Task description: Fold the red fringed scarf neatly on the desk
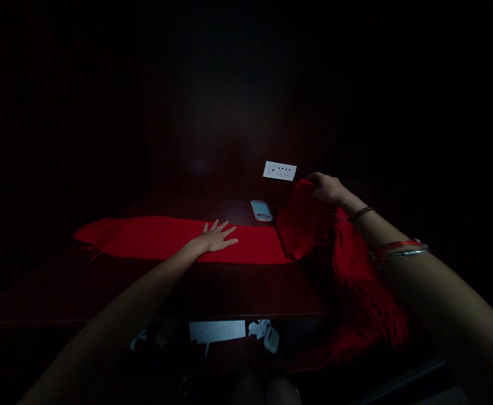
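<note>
A long red scarf (153,239) with fringed ends lies stretched across the dark wooden desk. My left hand (216,238) rests flat on it near the middle, fingers spread, a ring on one finger. At the right, my right hand (327,188) grips the scarf and holds that part lifted above the desk. From there, loose folds and a fringed end hang down past the desk's front edge. The fingertips of my right hand are partly hidden by the cloth.
A phone (262,211) lies behind the scarf. A white socket panel (280,171) is on the back wall. Below the desktop (246,292), a sheet of paper (216,331) and a small white case (271,340) are in view. The surroundings are very dark.
</note>
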`<control>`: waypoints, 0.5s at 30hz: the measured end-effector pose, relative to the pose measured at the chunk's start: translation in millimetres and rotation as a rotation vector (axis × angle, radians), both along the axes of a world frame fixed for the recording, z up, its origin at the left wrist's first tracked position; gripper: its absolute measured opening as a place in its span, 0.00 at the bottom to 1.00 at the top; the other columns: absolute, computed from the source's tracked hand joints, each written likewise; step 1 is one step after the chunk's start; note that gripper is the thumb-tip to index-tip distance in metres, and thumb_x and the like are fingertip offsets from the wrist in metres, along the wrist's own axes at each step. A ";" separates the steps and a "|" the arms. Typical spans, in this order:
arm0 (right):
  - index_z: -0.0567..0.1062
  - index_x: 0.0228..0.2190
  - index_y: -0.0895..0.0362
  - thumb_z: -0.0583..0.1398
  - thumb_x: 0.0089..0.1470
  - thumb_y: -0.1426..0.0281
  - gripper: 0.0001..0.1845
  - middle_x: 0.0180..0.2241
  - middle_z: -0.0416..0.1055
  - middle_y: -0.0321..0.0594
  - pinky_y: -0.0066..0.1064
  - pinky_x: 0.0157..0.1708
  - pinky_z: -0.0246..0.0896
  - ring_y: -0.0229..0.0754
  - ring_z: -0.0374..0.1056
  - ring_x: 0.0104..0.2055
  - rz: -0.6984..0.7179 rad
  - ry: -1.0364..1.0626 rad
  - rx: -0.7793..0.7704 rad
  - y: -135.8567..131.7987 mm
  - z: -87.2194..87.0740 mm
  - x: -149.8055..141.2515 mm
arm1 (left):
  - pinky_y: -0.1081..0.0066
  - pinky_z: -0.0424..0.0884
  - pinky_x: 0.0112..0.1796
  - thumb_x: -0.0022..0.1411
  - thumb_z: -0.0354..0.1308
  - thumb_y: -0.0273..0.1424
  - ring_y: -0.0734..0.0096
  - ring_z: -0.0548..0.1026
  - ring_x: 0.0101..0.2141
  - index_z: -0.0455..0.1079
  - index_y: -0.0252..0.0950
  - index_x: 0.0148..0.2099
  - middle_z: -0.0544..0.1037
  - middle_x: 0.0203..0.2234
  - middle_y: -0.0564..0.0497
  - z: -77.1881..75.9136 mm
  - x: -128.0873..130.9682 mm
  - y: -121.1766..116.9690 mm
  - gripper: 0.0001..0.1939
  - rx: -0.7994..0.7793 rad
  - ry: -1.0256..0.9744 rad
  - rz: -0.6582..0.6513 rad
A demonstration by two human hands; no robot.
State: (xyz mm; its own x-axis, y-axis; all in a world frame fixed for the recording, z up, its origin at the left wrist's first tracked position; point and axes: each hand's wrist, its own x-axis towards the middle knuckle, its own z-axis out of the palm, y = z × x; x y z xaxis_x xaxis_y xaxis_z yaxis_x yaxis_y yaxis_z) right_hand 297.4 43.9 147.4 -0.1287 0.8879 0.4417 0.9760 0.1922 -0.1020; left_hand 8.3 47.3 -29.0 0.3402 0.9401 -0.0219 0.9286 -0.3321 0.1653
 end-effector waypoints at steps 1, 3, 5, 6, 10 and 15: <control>0.64 0.41 0.59 0.55 0.36 0.79 0.24 0.35 0.66 0.45 0.29 0.31 0.58 0.44 0.63 0.36 0.002 -0.104 -0.040 -2.4 -3.6 -23.8 | 0.47 0.35 0.47 0.51 0.30 0.53 0.51 0.34 0.54 0.39 0.50 0.57 0.38 0.56 0.55 0.6 -1.2 0.4 0.32 -0.007 0.008 0.039; 0.63 0.41 0.57 0.56 0.37 0.77 0.24 0.37 0.66 0.45 0.28 0.32 0.58 0.45 0.63 0.38 0.049 -0.142 -0.076 -7.2 -21.1 -79.1 | 0.46 0.37 0.46 0.54 0.28 0.49 0.50 0.36 0.54 0.40 0.50 0.57 0.39 0.56 0.56 2.1 -8.6 2.9 0.28 -0.043 0.026 0.131; 0.62 0.42 0.57 0.55 0.40 0.75 0.23 0.39 0.66 0.46 0.29 0.31 0.59 0.45 0.64 0.38 0.095 -0.178 -0.194 -12.0 -45.7 -134.8 | 0.45 0.40 0.46 0.56 0.26 0.47 0.49 0.37 0.53 0.41 0.50 0.57 0.40 0.56 0.57 3.5 -21.7 7.0 0.26 -0.081 0.043 0.212; 0.62 0.43 0.56 0.55 0.40 0.73 0.23 0.40 0.66 0.46 0.29 0.30 0.59 0.45 0.64 0.38 0.127 -0.170 -0.275 -14.1 -58.1 -158.8 | 0.45 0.41 0.46 0.56 0.26 0.47 0.49 0.37 0.53 0.41 0.50 0.56 0.40 0.56 0.58 3.9 -29.8 9.5 0.26 -0.093 0.051 0.237; 0.59 0.46 0.57 0.54 0.43 0.64 0.26 0.42 0.64 0.47 0.28 0.31 0.59 0.44 0.63 0.40 0.274 -0.090 -0.526 -16.7 -92.7 -202.8 | 0.47 0.42 0.46 0.54 0.28 0.48 0.52 0.38 0.54 0.39 0.50 0.57 0.38 0.56 0.55 3.2 -62.1 20.2 0.28 -0.116 0.090 0.263; 0.59 0.45 0.58 0.48 0.48 0.59 0.24 0.46 0.59 0.50 0.36 0.40 0.55 0.48 0.57 0.46 0.075 0.018 -0.394 -8.6 -112.9 -150.4 | 0.51 0.45 0.47 0.53 0.32 0.50 0.55 0.39 0.54 0.41 0.48 0.57 0.39 0.56 0.52 2.9 -76.4 26.8 0.30 -0.051 0.099 0.256</control>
